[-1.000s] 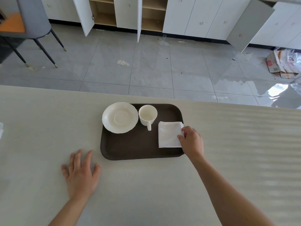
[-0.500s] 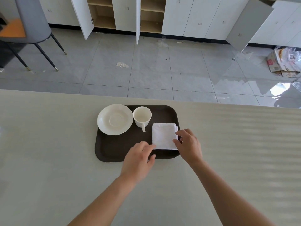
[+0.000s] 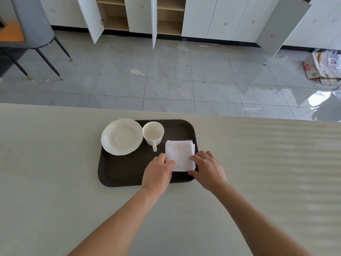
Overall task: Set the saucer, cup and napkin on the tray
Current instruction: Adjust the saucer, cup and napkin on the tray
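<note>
**Napkin squared up on the tray**

The left hand [image 3: 158, 172] and right hand [image 3: 208, 169] press fingertips on the folded napkin [image 3: 180, 156], gripping nothing, at the tray's [image 3: 121, 172] near right. A careless nudge could slide it into the cup [image 3: 153, 133] beyond, which stands beside the saucer [image 3: 121, 136].

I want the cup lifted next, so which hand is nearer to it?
Left. The left hand lies just below the cup handle; the right hand sits farther right, beyond the napkin.

White china and linen on a dark brown tray [image 3: 120, 172].
Cream saucer [image 3: 121, 136], cream cup [image 3: 153, 133], white napkin [image 3: 180, 156]; pale beige table [image 3: 55, 182] beneath the tray.
</note>
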Action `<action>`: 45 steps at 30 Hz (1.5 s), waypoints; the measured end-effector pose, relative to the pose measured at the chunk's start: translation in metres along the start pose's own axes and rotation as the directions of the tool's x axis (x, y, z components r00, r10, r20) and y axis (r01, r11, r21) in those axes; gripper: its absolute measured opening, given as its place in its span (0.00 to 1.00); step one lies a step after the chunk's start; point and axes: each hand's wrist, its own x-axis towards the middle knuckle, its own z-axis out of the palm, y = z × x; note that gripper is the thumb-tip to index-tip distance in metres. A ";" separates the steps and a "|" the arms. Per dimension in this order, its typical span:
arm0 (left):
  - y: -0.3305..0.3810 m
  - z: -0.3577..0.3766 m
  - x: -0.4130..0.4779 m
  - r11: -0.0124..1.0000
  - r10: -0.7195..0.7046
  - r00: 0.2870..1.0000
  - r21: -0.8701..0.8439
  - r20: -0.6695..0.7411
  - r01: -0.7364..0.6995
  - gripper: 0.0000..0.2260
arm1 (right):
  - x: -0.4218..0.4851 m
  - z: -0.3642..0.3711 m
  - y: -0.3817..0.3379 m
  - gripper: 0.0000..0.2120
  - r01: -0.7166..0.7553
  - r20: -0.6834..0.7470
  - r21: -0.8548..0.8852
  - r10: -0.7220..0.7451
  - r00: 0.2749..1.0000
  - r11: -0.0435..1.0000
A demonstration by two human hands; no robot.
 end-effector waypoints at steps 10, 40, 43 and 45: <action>0.009 -0.008 0.011 0.977 0.114 0.993 0.180 -0.014 -0.110 0.09 | 0.012 -0.004 0.003 0.19 0.026 -0.054 -0.003 -0.026 0.998 1.000; 0.019 -0.012 0.054 0.919 0.059 0.989 0.378 0.136 -0.107 0.10 | 0.063 -0.005 0.010 0.15 0.087 -0.132 -0.051 -0.093 0.987 0.995; 0.017 -0.009 0.057 0.929 0.023 0.991 0.363 0.133 -0.071 0.12 | 0.066 -0.004 0.010 0.15 0.091 -0.143 -0.046 -0.096 0.985 0.995; 0.015 -0.005 0.061 0.939 0.010 0.993 0.340 0.118 -0.050 0.12 | 0.067 -0.004 0.009 0.15 0.092 -0.140 -0.043 -0.098 0.985 0.995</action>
